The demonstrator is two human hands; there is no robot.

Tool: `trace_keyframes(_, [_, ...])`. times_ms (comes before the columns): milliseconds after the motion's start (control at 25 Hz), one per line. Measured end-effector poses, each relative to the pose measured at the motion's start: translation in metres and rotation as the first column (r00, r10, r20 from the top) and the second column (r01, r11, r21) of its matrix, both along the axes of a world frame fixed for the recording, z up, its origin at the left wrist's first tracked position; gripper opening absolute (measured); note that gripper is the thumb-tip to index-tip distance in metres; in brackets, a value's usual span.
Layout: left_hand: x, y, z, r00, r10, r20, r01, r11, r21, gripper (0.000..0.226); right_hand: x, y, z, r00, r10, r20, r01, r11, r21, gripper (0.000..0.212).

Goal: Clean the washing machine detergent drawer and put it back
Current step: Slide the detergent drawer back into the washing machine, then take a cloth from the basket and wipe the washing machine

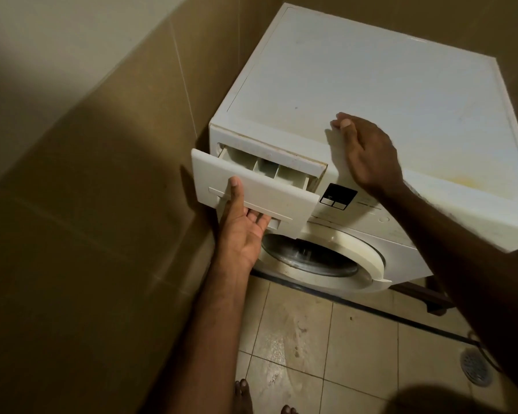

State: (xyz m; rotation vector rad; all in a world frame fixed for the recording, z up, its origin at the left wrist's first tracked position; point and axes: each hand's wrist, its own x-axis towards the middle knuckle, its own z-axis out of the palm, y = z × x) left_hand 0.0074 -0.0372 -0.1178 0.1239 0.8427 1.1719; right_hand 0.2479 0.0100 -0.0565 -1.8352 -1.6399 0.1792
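— While the detergent drawer (262, 186) is sitting part-way out of the washing machine (356, 94), which way is it pointing?

— I'm seeing its long axis running straight out of the slot, front panel facing me. My left hand (241, 231) is gripping its handle recess, thumb on the face. My right hand (367, 152) is resting spread flat on the machine's top, holding nothing.

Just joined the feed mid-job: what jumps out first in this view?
The white washing machine fills the corner, its detergent drawer pulled partway out at the front's upper left. The left hand grips the drawer's handle recess from below, while the right hand rests flat on the machine's top front edge.
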Motion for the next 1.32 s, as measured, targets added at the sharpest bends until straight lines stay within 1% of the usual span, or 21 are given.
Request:
trace_keyframes(200, [0.029, 0.045, 0.002, 0.999, -0.02, -0.028, 0.02, 1.0, 0.013, 0.045, 0.001, 0.003, -0.001, 1.0, -0.013, -0.01, 0.013, 1.0, -0.004, 0.048])
trace_keyframes(240, [0.033, 0.052, 0.004, 0.999, -0.022, -0.036, 0.023, 1.0, 0.017, 0.045, 0.001, 0.003, -0.002, 1.0, -0.009, -0.008, 0.009, 1.0, 0.003, 0.048])
trace_keyframes(320, [0.035, 0.057, 0.005, 0.997, -0.028, -0.072, 0.029, 0.999, 0.023, 0.051, 0.002, 0.005, -0.002, 1.0, 0.008, -0.007, -0.008, 1.0, 0.001, 0.048])
trace_keyframes(400, [0.029, 0.057, 0.005, 0.989, -0.092, -0.112, 0.096, 0.995, 0.027, 0.051, 0.002, 0.005, -0.002, 1.0, 0.012, -0.008, -0.012, 1.0, -0.007, 0.049])
trace_keyframes(520, [0.019, 0.054, 0.011, 0.953, -0.189, -0.236, 0.187, 0.982, -0.031, 0.037, 0.003, 0.004, -0.002, 1.0, 0.009, 0.008, -0.009, 0.999, -0.034, 0.051])
trace_keyframes(560, [0.015, 0.054, 0.014, 0.936, -0.21, -0.282, 0.199, 0.978, -0.067, 0.04, 0.003, 0.004, -0.002, 1.0, 0.013, 0.017, -0.012, 0.999, -0.047, 0.051])
trace_keyframes(640, [0.011, 0.051, 0.024, 0.901, -0.24, -0.362, 0.21, 0.97, -0.121, 0.053, 0.002, 0.003, 0.002, 1.0, 0.012, 0.017, -0.011, 0.997, -0.075, 0.051])
trace_keyframes(680, [0.01, 0.049, 0.026, 0.875, -0.242, -0.42, 0.198, 0.969, -0.146, 0.055, 0.002, 0.004, 0.005, 1.0, 0.012, 0.011, -0.011, 0.995, -0.095, 0.05])
trace_keyframes(720, [0.01, 0.045, 0.03, 0.84, -0.229, -0.492, 0.17, 0.972, -0.164, 0.048, 0.001, 0.004, 0.01, 1.0, 0.016, 0.008, -0.015, 0.991, -0.133, 0.048])
trace_keyframes(800, [0.009, 0.038, 0.042, 0.721, -0.149, -0.676, 0.086, 0.988, -0.126, 0.028, -0.004, 0.001, 0.022, 0.999, 0.033, 0.024, -0.026, 0.972, -0.235, 0.045])
trace_keyframes(840, [0.009, 0.033, 0.052, 0.641, -0.108, -0.76, 0.082, 0.994, -0.072, 0.028, -0.008, -0.004, 0.028, 0.998, 0.048, 0.046, -0.034, 0.962, -0.27, 0.047])
trace_keyframes(880, [0.011, 0.026, 0.063, 0.555, -0.089, -0.827, 0.127, 0.992, -0.021, 0.033, -0.014, -0.01, 0.033, 0.996, 0.05, 0.073, -0.027, 0.958, -0.285, 0.049])
trace_keyframes(920, [0.013, 0.018, 0.074, 0.453, -0.084, -0.887, 0.21, 0.978, 0.015, 0.038, -0.02, -0.02, 0.036, 0.993, 0.032, 0.11, 0.0, 0.959, -0.284, 0.052])
trace_keyframes(1000, [0.021, 0.005, 0.094, 0.259, -0.035, -0.965, 0.372, 0.926, 0.066, 0.042, -0.029, -0.041, 0.042, 0.978, -0.058, 0.198, 0.113, 0.954, -0.278, 0.05])
trace_keyframes(1080, [0.028, -0.002, 0.107, 0.129, 0.057, -0.99, 0.491, 0.864, 0.114, 0.045, -0.032, -0.058, 0.046, 0.958, -0.114, 0.263, 0.202, 0.919, -0.338, 0.052])
trace_keyframes(1160, [0.036, -0.001, 0.115, 0.004, 0.16, -0.987, 0.617, 0.777, 0.128, 0.05, -0.024, -0.07, 0.053, 0.946, -0.121, 0.3, 0.24, 0.885, -0.399, 0.062])
trace_keyframes(1240, [0.049, 0.005, 0.121, -0.117, 0.223, -0.968, 0.724, 0.686, 0.07, 0.056, -0.005, -0.08, 0.064, 0.944, -0.149, 0.296, 0.267, 0.87, -0.415, 0.077])
trace_keyframes(1280, [0.058, 0.009, 0.124, -0.162, 0.25, -0.955, 0.756, 0.653, 0.043, 0.058, 0.005, -0.083, 0.068, 0.942, -0.165, 0.294, 0.28, 0.868, -0.411, 0.082])
trace_keyframes(1320, [0.068, 0.012, 0.128, -0.187, 0.288, -0.939, 0.784, 0.62, 0.034, 0.059, 0.017, -0.087, 0.073, 0.938, -0.187, 0.291, 0.298, 0.864, -0.406, 0.084])
